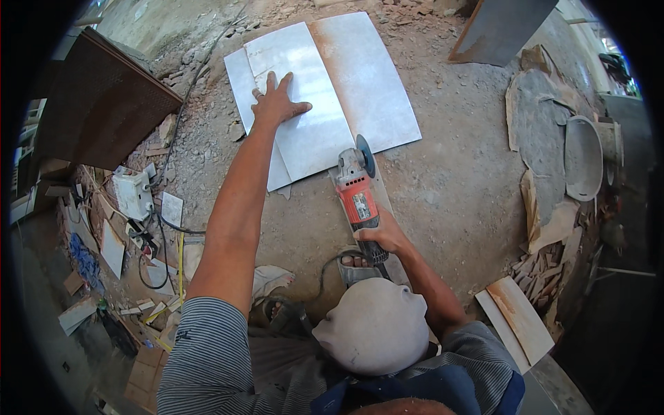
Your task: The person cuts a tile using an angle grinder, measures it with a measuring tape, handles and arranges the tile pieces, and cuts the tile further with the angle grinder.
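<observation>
My left hand [278, 105] lies with fingers spread, pressing on a glossy white tile [304, 142]. This tile rests on top of other pale tiles on the ground; a larger tile [373, 90] with a brown-stained strip shows to its right. My right hand [387, 234] is wrapped round the body of a red and black angle grinder [357, 200]. The grinder's dark disc [365, 156] stands on edge close to the near right corner of the white tile; I cannot tell whether it touches. Beneath the grinder runs a narrow pale strip [380, 190].
Dark brown panels [104, 104] lean at the left. Near them are a white socket box [133, 194] with cables and scattered tile offcuts. A sandalled foot [354, 266] is close behind the grinder. At the right lie a whitish basin [583, 158], broken pieces [543, 273] and stacked tiles [515, 321].
</observation>
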